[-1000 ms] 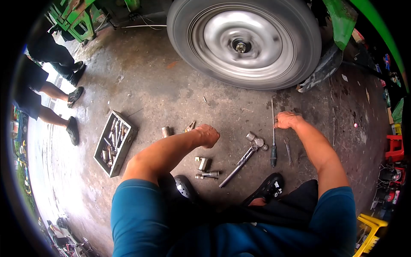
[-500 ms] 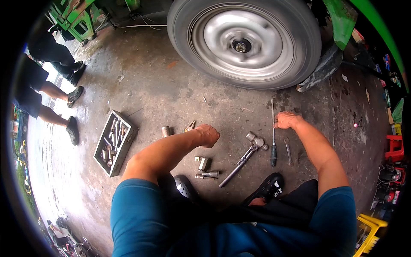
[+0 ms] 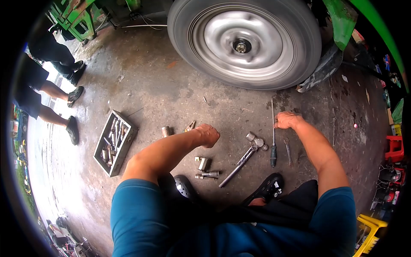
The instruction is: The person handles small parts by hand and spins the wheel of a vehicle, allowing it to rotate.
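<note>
My left hand [image 3: 208, 135] hangs over the floor with its fingers curled closed, nothing showing in it. Beside it lie pliers [image 3: 191, 126], partly covered by my forearm, and a large socket [image 3: 166, 131]. My right hand [image 3: 287, 120], also curled closed, overlaps the shaft of a long screwdriver [image 3: 273, 156]; whether it touches the shaft I cannot tell. An open-ended wrench [image 3: 287, 150] lies just below that hand. Between my hands is a ball-peen hammer [image 3: 242, 165] with a metal handle. In front, a large wheel [image 3: 239, 43] looks smeared as if spinning.
A metal tray [image 3: 131, 141] of sockets and tools stands at left. Metal fittings [image 3: 205, 163] lie near my feet. Two people's legs [image 3: 53, 115] are at far left. Green bodywork [image 3: 340, 21] flanks the wheel; a yellow stand [image 3: 371, 231] and red stand [image 3: 394, 147] are at right.
The hub at the wheel's centre shows at a different angle and the wheel's smears differ. My hands and the tools on the floor have stayed in place.
</note>
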`<state>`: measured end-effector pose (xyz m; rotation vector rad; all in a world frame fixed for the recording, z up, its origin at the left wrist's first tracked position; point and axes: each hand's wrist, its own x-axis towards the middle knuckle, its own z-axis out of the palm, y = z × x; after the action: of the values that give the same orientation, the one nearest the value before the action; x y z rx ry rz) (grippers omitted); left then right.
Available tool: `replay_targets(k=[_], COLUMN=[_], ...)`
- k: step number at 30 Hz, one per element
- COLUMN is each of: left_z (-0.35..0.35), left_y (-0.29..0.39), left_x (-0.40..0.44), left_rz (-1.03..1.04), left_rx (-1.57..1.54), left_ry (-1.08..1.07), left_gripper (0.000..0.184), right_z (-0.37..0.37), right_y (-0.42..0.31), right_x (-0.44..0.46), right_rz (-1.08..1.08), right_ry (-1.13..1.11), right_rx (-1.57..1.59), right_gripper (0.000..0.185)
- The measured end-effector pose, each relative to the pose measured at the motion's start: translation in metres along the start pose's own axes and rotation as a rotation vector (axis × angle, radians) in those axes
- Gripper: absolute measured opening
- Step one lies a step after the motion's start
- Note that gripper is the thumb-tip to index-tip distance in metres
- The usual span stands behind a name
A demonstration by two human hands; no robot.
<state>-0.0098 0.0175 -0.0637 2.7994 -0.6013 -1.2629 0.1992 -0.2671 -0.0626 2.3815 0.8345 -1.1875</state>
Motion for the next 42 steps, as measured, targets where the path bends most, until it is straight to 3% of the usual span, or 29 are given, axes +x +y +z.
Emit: replay_targets(k=[31,34,42], left_z=[0.001,0.011,0.01], left_y=[-0.001,-0.005,-0.004], left_x=[0.002,0.008,0.005], left_rz=[0.004,0.023,0.02], left_rx=[0.004,-0.008,-0.012], left_ry=[-0.016,0.083,0.08], left_gripper=[0.031,0.027,0.027], right_z=[-0.006,-0.006,-0.003], right_y=[-0.008,-0.008,-0.005], right_x=[-0.01,-0.01,-0.007], right_rz=[0.03,0.022,0.013], right_ry=[-0.002,-0.007,0.014], right_rx=[0.017,0.007,0.025], right_gripper=[0.056,0.055,0.051])
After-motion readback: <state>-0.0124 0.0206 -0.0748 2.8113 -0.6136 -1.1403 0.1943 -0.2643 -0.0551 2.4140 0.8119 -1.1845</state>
